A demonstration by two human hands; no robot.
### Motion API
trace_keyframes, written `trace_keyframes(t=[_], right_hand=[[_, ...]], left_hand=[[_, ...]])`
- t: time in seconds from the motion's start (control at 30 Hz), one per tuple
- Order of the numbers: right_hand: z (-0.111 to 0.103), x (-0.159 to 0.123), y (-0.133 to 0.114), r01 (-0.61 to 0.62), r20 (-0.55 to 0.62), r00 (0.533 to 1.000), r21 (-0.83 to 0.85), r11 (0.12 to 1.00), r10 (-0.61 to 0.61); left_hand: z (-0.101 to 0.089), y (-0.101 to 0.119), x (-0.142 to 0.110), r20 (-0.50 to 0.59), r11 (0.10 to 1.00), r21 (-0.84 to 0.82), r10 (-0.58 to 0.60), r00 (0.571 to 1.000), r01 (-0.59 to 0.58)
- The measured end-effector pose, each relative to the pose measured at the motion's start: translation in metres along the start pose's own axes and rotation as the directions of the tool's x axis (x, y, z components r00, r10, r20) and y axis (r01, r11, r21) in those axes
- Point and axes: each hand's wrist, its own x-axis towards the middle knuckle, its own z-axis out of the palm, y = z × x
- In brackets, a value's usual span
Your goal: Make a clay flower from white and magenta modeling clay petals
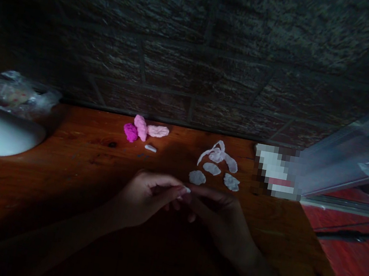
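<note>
Between the fingertips of both hands is a small white piece of what looks like modelling clay [187, 190]. My left hand [140, 199] pinches it from the left, and my right hand [220, 216] closes on it from the right. Just beyond my fingers lie flat, thin whitish pieces: one oval [212, 168], a rounded one [197, 177] and a ragged one [231, 182]. Behind them sits a looped whitish piece [217, 153] with curved arms. Farther left are a magenta lump [130, 132], a pink lump [141, 128], a pale pink lump [158, 131] and a small white stick-like piece [150, 148].
A white lamp-like cone [3, 130] stands at the left, with crumpled clear plastic [17, 94] behind it. A blurred-out pale object [275, 170] lies at the right by a translucent panel [356, 154]. The wooden table [74, 175] meets a dark brick wall [168, 68].
</note>
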Motion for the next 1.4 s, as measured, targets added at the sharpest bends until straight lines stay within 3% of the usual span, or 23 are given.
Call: trace_keyframes(t=[0.13,0.23,0.4,0.53,0.7,0.9,1.03,1.3,1.4], right_hand=[[-0.002,0.001,0.001,0.022,-0.117,0.993,0.011,1.0,-0.021],[-0.002,0.002,0.002,-0.006,-0.159,0.987,0.01,1.0,0.007],[-0.001,0.004,0.003,-0.005,-0.087,0.996,0.042,0.999,0.008],[-0.002,0.004,0.002,0.001,-0.063,0.998,-0.008,1.0,-0.001],[-0.003,0.003,0.002,-0.024,-0.114,0.993,-0.037,0.999,0.02],[-0.002,0.002,-0.002,-0.04,-0.05,0.998,-0.096,0.995,0.035],[-0.004,0.001,-0.002,-0.052,-0.085,0.996,-0.15,0.987,0.039],[-0.004,0.0,-0.002,-0.041,-0.088,0.996,-0.148,0.988,0.029],[-0.001,0.001,-0.002,0.003,-0.144,0.989,-0.122,0.992,-0.021]], left_hand=[[-0.003,-0.005,0.002,0.053,0.993,-0.101,-0.056,0.997,0.061],[-0.006,-0.008,0.002,0.087,0.994,-0.084,-0.063,0.994,0.07],[-0.004,-0.006,0.001,0.053,0.989,-0.142,-0.018,0.998,0.026],[-0.001,-0.006,0.0,0.067,0.984,-0.165,-0.055,0.996,0.065],[-0.006,-0.011,0.002,0.067,0.997,-0.043,-0.054,0.996,0.057],[-0.007,-0.005,0.003,0.044,0.997,0.07,0.036,0.998,-0.039],[-0.004,0.0,0.002,0.033,0.989,0.106,0.101,0.994,-0.104],[-0.003,-0.003,0.003,0.014,0.998,0.066,0.0,1.0,-0.001],[-0.002,-0.006,0.003,0.061,1.0,0.0,-0.025,0.998,0.025]])
